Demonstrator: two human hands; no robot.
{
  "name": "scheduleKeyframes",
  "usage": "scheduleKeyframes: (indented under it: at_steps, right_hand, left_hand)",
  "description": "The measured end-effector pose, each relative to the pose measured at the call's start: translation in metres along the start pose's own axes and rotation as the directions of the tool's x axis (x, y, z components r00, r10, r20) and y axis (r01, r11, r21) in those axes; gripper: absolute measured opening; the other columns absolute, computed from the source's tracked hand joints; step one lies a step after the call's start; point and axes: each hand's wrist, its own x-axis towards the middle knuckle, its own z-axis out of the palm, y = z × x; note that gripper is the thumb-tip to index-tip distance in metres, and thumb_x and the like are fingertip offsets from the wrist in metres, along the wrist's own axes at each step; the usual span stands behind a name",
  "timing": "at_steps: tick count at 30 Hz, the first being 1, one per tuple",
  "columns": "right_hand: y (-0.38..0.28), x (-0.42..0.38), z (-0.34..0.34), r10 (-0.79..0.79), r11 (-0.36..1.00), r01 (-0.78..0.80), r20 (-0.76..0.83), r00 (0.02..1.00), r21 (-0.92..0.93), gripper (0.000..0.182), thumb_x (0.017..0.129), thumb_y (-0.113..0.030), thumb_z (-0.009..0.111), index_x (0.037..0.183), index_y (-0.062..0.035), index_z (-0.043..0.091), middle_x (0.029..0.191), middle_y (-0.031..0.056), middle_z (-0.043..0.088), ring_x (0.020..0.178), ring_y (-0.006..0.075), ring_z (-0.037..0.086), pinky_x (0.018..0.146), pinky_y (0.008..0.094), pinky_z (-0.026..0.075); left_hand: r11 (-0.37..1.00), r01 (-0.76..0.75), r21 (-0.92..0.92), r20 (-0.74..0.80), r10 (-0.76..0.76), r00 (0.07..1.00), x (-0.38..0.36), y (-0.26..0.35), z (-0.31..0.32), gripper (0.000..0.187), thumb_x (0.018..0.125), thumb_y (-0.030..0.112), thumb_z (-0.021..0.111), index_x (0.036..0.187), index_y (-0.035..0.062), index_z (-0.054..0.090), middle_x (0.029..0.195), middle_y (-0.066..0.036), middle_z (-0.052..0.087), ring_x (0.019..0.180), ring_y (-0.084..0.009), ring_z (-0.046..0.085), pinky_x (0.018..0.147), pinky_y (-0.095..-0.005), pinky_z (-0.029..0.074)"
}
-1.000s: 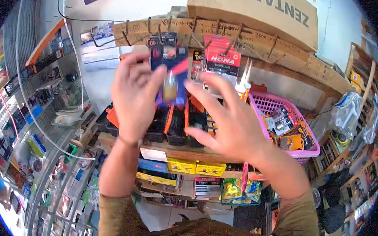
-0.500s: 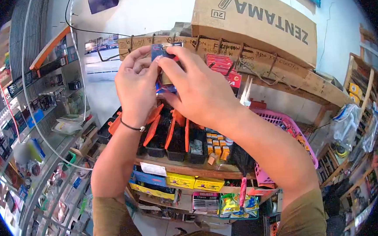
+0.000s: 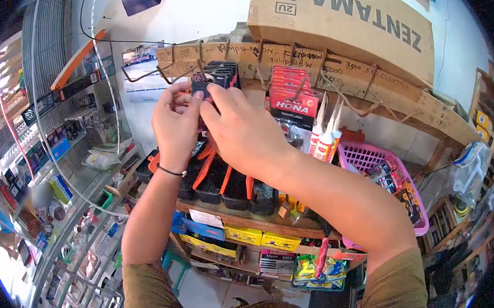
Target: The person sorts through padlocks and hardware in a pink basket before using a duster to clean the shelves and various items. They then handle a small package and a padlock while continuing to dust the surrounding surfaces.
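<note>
A dark carded pack (image 3: pixel 201 84) is pinched at its upper part between the fingertips of both hands, close to a wire hook on the wooden rail. My left hand (image 3: pixel 175 124), with a black band on the wrist, closes on its left side. My right hand (image 3: pixel 248 128) holds its right side and covers most of its lower part. Just behind, a row of similar dark carded packs (image 3: pixel 225 69) hangs. Red HONA carded packs (image 3: pixel 293 99) hang to the right of my right hand.
A wooden rail (image 3: pixel 240 51) with several wire hooks runs below a large ZENTAMA carton (image 3: pixel 341 27). Black bins (image 3: pixel 208 191) with orange parts sit under my hands. White-nozzled tubes (image 3: pixel 325 140) and a pink basket (image 3: pixel 415 222) stand right. Glass shelving (image 3: pixel 85 217) lines the left.
Both hands and the pack have come slightly lower in view, near a hook. The hanging dark packs and the red HONA packs show more fully now.
</note>
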Motion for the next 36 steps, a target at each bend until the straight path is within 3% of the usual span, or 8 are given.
scheduleKeyframes:
  at_steps: [6, 10, 16, 20, 26, 30, 33, 36]
  right_hand:
    - [0.002, -0.030, -0.031, 0.062, 0.979, -0.061, -0.001, 0.998, 0.197, 0.043, 0.064, -0.015, 0.061, 0.100, 0.0058, 0.049, 0.111, 0.0178, 0.045, 0.093, 0.0280, 0.049, 0.068, 0.0323, 0.048]
    - [0.013, -0.100, -0.081, -0.174, 0.975, 0.152, 0.134, 0.976, 0.163, 0.030, 0.069, -0.020, 0.050, 0.090, 0.0009, 0.057, 0.103, 0.0156, 0.050, 0.092, 0.0234, 0.050, 0.060, 0.0261, 0.046]
    - [0.041, -0.220, -0.159, -0.142, 0.989, 0.120, 0.333, 0.932, 0.086, 0.025, 0.065, -0.019, 0.057, 0.086, -0.0061, 0.059, 0.096, 0.0058, 0.055, 0.093, 0.0197, 0.053, 0.061, 0.0274, 0.044]
    - [0.062, -0.275, -0.201, 0.055, 0.997, -0.076, 0.469, 0.881, 0.026, 0.027, 0.066, -0.023, 0.060, 0.087, -0.0064, 0.059, 0.093, 0.0043, 0.055, 0.089, 0.0191, 0.054, 0.063, 0.0275, 0.042]
    - [0.136, -0.334, -0.240, 0.315, 0.944, -0.314, 0.563, 0.764, -0.102, 0.024, 0.067, -0.021, 0.063, 0.087, -0.0065, 0.059, 0.081, 0.0029, 0.055, 0.073, 0.0170, 0.055, 0.062, 0.0309, 0.041]
    - [0.180, -0.368, -0.227, 0.376, 0.900, -0.431, 0.624, 0.685, -0.069, 0.014, 0.070, -0.020, 0.055, 0.076, -0.0073, 0.056, 0.070, 0.0061, 0.056, 0.068, 0.0235, 0.057, 0.060, 0.0338, 0.045]
    - [0.202, -0.380, -0.208, 0.363, 0.845, -0.534, 0.760, 0.539, -0.024, 0.012, 0.071, -0.016, 0.055, 0.078, -0.0057, 0.056, 0.072, 0.0098, 0.057, 0.069, 0.0278, 0.058, 0.062, 0.0385, 0.046]
    - [0.214, -0.391, -0.187, 0.340, 0.815, -0.578, 0.839, 0.425, -0.037, 0.014, 0.069, -0.016, 0.056, 0.077, -0.0045, 0.058, 0.074, 0.0121, 0.059, 0.071, 0.0304, 0.058, 0.063, 0.0402, 0.047]
  left_hand:
    - [0.900, -0.152, 0.408, -0.207, 0.253, 0.945, -0.011, -0.009, 0.002, 0.017, 0.076, 0.014, 0.061, 0.086, 0.0005, 0.057, 0.080, -0.005, 0.055, 0.069, -0.0090, 0.049, 0.059, -0.0213, 0.041]
    - [0.975, -0.202, 0.098, -0.222, 0.219, 0.950, -0.077, 0.019, 0.028, 0.012, 0.078, 0.007, 0.055, 0.086, -0.0004, 0.050, 0.084, -0.005, 0.048, 0.076, -0.0126, 0.049, 0.065, -0.0248, 0.039]
    - [0.825, -0.452, -0.339, 0.534, 0.565, 0.629, -0.154, 0.059, 0.094, 0.008, 0.070, 0.001, 0.052, 0.078, 0.0013, 0.053, 0.069, -0.008, 0.055, 0.060, -0.0216, 0.055, 0.058, -0.0312, 0.045]
    - [0.823, -0.372, -0.429, 0.748, 0.555, 0.364, -0.170, 0.072, 0.157, 0.013, 0.067, 0.006, 0.060, 0.079, 0.0024, 0.059, 0.071, -0.008, 0.059, 0.062, -0.0223, 0.057, 0.058, -0.0313, 0.047]
    - [0.955, -0.240, -0.177, 0.942, 0.234, 0.239, -0.185, 0.062, 0.268, 0.023, 0.067, 0.007, 0.060, 0.089, 0.0032, 0.057, 0.079, -0.012, 0.058, 0.072, -0.0286, 0.057, 0.064, -0.0353, 0.046]
    - [0.919, -0.252, -0.303, 0.933, 0.340, 0.117, -0.223, 0.001, 0.324, 0.024, 0.066, 0.010, 0.061, 0.087, 0.0020, 0.056, 0.078, -0.014, 0.057, 0.076, -0.0313, 0.056, 0.068, -0.0378, 0.046]
    - [0.955, -0.275, -0.110, 0.926, -0.002, -0.376, -0.249, -0.023, 0.351, 0.026, 0.064, 0.013, 0.061, 0.086, 0.0003, 0.055, 0.081, -0.016, 0.058, 0.081, -0.0326, 0.057, 0.068, -0.0391, 0.047]
    - [0.929, -0.356, -0.099, 0.951, -0.018, -0.310, -0.256, -0.010, 0.369, 0.024, 0.063, 0.014, 0.061, 0.081, -0.0012, 0.057, 0.079, -0.018, 0.059, 0.075, -0.0341, 0.059, 0.064, -0.0397, 0.048]
